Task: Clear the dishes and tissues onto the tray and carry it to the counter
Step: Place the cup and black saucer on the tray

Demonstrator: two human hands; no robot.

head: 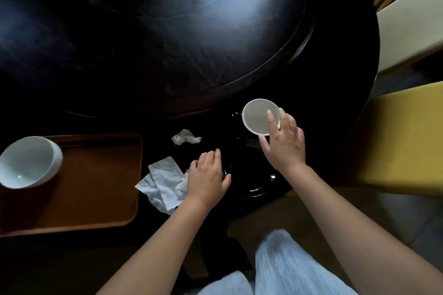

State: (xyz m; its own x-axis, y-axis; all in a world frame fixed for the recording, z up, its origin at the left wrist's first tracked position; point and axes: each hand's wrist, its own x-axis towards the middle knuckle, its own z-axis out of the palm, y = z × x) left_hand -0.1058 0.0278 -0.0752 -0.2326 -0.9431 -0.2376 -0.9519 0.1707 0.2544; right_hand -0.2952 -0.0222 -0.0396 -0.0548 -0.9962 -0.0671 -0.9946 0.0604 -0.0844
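My right hand [284, 142] grips a small white bowl [255, 115] by its near rim, with the thumb below and a finger inside; the bowl looks lifted and tilted. My left hand [207, 176] rests on the left rim of a black plate [251, 175], fingers curled on its edge. Beside that hand lies a crumpled white tissue [163, 183]. A smaller tissue wad [185, 137] sits further back. The brown tray [96, 182] lies at the left, holding a large white bowl [28, 161] at its far left corner.
A big dark round turntable [167, 43] fills the table's middle. A second black dish [236, 116] is barely visible behind the small bowl. Yellow chair seats [402, 139] stand at the right. The table's near edge runs just below the plate.
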